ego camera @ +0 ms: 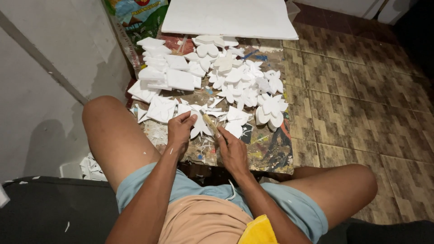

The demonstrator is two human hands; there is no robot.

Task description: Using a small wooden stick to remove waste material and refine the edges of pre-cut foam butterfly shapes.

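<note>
My left hand (180, 129) presses down on a white foam cut-out piece (197, 122) lying on a paint-stained board (271, 153) on the floor. My right hand (231, 149) grips a cutting tool with a yellowish handle (209, 122), its tip against the foam piece. I sit with both knees spread either side of the board. Foam scraps lie around the piece.
Many white foam flower and leaf shapes (235, 79) and stacked foam blocks (167, 72) cover the board beyond my hands. A large white foam sheet (228, 18) lies farther off. A grey wall (45, 68) rises at left; brown tiled floor (361, 90) spreads right.
</note>
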